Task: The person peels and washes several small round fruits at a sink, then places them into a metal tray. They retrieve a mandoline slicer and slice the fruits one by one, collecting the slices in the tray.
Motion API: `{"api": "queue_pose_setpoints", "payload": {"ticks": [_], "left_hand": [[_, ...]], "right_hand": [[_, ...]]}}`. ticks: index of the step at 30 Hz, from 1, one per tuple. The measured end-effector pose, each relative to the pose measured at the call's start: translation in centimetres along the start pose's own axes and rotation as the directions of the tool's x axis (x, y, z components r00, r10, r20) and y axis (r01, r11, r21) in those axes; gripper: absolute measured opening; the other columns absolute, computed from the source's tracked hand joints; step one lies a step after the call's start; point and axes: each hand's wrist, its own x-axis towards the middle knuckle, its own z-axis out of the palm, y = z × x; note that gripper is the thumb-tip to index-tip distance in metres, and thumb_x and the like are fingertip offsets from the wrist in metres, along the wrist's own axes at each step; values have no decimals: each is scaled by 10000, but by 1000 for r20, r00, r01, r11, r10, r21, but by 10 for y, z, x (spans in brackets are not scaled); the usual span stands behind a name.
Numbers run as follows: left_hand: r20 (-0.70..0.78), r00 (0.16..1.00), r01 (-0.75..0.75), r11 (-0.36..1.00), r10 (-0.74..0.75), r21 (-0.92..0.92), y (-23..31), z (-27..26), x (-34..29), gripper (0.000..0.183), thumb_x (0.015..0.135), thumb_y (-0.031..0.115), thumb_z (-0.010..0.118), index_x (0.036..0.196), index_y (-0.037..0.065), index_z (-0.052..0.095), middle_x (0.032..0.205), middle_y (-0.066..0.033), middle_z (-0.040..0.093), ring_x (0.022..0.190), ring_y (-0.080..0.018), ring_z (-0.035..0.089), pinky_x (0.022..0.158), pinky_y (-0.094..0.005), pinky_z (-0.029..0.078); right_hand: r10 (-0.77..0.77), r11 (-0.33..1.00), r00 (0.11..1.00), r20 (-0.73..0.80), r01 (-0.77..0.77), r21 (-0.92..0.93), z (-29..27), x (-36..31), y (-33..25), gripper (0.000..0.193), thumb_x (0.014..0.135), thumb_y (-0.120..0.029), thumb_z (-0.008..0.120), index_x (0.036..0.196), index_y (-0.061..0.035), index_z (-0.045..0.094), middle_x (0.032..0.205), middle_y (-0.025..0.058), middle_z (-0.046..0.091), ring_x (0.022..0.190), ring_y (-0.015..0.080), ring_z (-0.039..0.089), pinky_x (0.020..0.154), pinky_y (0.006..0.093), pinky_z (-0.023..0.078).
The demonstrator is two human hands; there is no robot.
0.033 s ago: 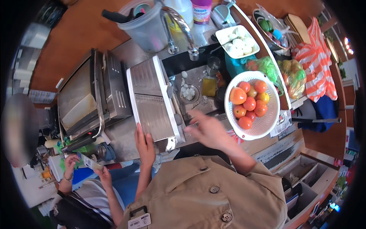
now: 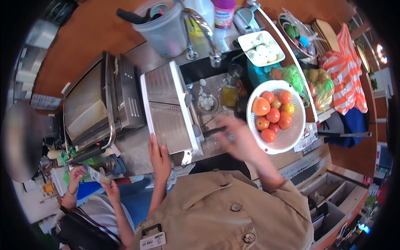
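A mandoline slicer [image 2: 164, 85] with a white frame and metal plates lies along the left edge of the sink. My left hand [image 2: 160, 162] rests at its near end, fingers stretched out against the frame. My right hand [image 2: 241, 141] hovers over the near part of the sink, smeared by motion, so its grip is unclear. Between it and the slicer's side, a dark bar or handle [image 2: 214, 131] sticks out; I cannot tell whether the hand touches it. Right of that hand stands a white colander [image 2: 298, 125] holding several tomatoes [image 2: 273, 115].
A steel press grill [image 2: 89, 100] stands left. The sink [image 2: 214, 85] holds white scraps and a yellow sponge [image 2: 229, 96] below the faucet [image 2: 204, 29]. A white bowl [image 2: 275, 61] carries peeled eggs. A striped bag [image 2: 343, 75] lies right. Another person's hand [image 2: 112, 192] holds a small carton.
My right hand has shifted slightly right, away from the slicer, and the dark bar now shows beside it. My left hand stays on the slicer.
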Motion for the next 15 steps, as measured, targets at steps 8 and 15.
{"api": "queue_pose_setpoints", "payload": {"ticks": [8,15], "left_hand": [[-158,983,-135,956,96,-261,-24,11,7,507,902,166,522,1358,5,371,1339,-203,431,1251,-355,394,1054,-404,298],[109,975,202,573,-193,-795,-44,16,15,827,818,159,677,1455,62,158,1419,-192,320,1309,-265,331,1070,-353,272]], "right_hand": [[159,848,985,60,-105,-519,-90,36,42,825,631,-153,782,1344,-70,375,1217,219,518,1197,374,441,991,417,375],[62,833,998,-31,-69,-549,-97,34,63,701,597,-15,685,1250,-60,436,1139,168,549,1057,369,516,967,405,387]]}}
